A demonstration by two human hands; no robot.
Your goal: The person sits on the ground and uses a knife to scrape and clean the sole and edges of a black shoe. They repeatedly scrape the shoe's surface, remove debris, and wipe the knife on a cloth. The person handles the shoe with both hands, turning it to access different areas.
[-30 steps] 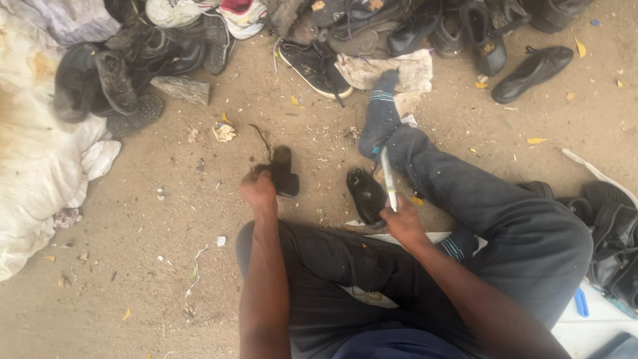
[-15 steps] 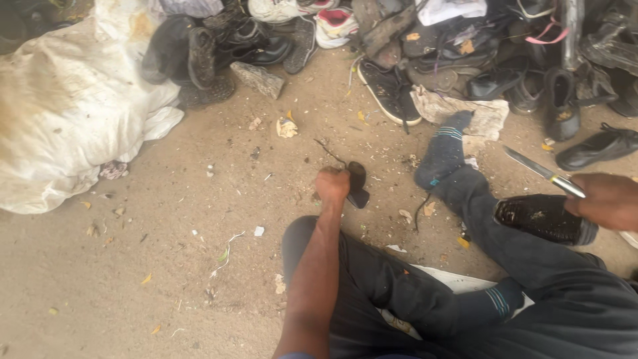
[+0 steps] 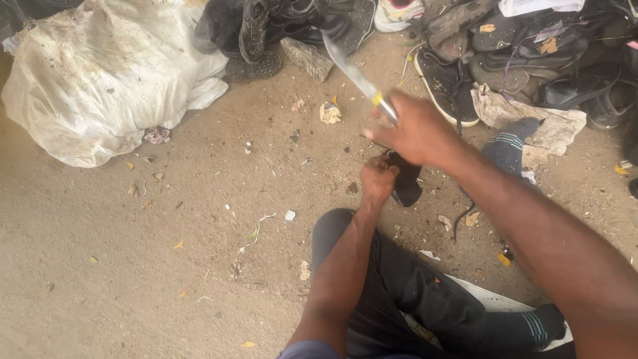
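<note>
- Black rubber piece (image 3: 407,186) sits at centre, pinched in the left hand (image 3: 377,181), just above the sandy ground (image 3: 133,266).
- Right hand (image 3: 415,133) clenches a knife (image 3: 359,78), blade pointing to 10 o'clock.
- Shoe pile (image 3: 505,60) lies at 1 o'clock, white sack (image 3: 100,80) at 10.

White sack (image 3: 100,80) — black shoe piece (image 3: 407,186) — silver knife blade (image 3: 349,66), yellow band.

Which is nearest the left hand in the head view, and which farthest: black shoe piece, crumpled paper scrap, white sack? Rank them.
1. black shoe piece: gripped in the left hand, at its right.
2. crumpled paper scrap: on the dirt, above the hand.
3. white sack: far upper left.
</note>
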